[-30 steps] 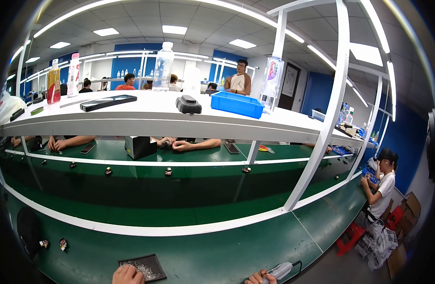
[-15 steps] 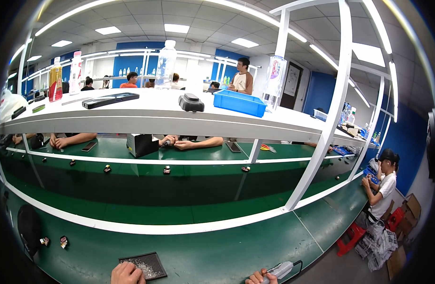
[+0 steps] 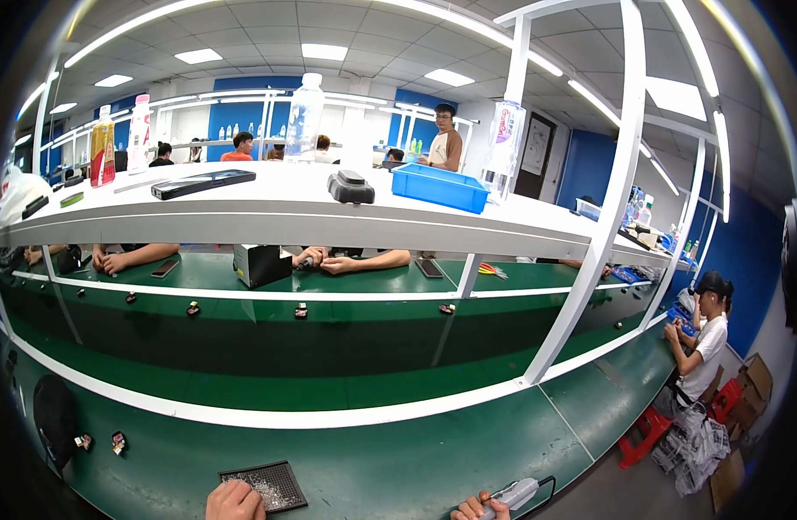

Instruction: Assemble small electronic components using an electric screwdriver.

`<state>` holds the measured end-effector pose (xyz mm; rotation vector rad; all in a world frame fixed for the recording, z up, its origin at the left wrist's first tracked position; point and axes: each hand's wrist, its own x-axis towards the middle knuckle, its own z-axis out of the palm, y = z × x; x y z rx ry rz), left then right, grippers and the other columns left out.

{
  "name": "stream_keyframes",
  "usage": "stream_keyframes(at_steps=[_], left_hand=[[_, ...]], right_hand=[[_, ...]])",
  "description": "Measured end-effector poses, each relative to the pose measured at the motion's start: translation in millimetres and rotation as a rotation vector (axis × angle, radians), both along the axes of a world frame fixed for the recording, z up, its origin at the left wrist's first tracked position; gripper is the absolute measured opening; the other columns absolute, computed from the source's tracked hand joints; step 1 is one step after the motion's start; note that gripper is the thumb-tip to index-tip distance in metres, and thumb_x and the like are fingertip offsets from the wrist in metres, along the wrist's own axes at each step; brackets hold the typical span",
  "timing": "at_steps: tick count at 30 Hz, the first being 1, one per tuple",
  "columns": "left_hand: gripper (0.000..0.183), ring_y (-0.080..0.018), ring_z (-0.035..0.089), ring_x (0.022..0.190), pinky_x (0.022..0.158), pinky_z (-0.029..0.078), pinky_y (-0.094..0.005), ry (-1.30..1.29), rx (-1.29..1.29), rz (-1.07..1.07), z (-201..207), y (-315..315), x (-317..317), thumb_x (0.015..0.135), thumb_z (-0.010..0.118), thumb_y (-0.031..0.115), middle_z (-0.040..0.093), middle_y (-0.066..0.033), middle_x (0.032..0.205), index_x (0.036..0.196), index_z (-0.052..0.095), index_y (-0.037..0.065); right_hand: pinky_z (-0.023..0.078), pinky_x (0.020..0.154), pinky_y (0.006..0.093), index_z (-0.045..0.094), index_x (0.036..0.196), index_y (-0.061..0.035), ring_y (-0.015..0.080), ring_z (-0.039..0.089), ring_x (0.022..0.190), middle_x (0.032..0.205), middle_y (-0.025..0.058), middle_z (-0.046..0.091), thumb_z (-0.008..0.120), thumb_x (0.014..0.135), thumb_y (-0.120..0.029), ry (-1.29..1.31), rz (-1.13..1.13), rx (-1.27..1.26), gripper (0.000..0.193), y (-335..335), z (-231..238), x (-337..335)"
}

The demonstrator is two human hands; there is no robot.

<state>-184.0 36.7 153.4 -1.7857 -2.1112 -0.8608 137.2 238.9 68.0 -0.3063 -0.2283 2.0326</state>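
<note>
My left hand (image 3: pixel 234 502) is at the bottom edge, its fingers bent and drawn together at the near left side of a black gridded tray (image 3: pixel 293 485). Small shiny pieces, apparently screws (image 3: pixel 267 488), lie scattered in that tray. Whatever the left fingertips pinch, if anything, is hidden. Further right, my right hand (image 3: pixel 479 506) is wrapped around a grey electric screwdriver (image 3: pixel 516 494) with a dark hanging loop at its end. The tool lies tilted, loop end toward the right; its tip is out of sight.
Two small assemblies (image 3: pixel 118 443) and a black rounded object (image 3: pixel 54 420) lie left on the green bench (image 3: pixel 372 468). Beyond a white rail, small parts ride a green conveyor belt (image 3: pixel 372 347). A white shelf (image 3: pixel 312 227) overhead holds bottles, a phone and a blue bin (image 3: pixel 437 188). Co-workers sit opposite and right.
The small parts on the conveyor belt have shifted slightly left. A standing person at the back has turned their head. My hands and the screwdriver have barely moved.
</note>
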Motion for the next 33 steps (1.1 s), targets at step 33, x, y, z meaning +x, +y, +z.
stream_keyframes(at_steps=[33], left_hand=[[0.010, -0.0369, 0.054, 0.077, 0.067, 0.045, -0.0452, -0.010, -0.071, 0.017, 4.6, -0.3, 0.1, 0.080, 0.062, 0.006, 0.051, -0.0162, 0.081, 0.081, 0.053, 0.002]], right_hand=[[0.034, 0.064, 0.0293, 0.054, 0.095, -0.0072, 0.0128, 0.038, 0.060, 0.069, 0.0015, 0.039, 0.062, 0.084, -0.020, -0.004, 0.008, -0.002, 0.018, 1.0, -1.7, 3.5]])
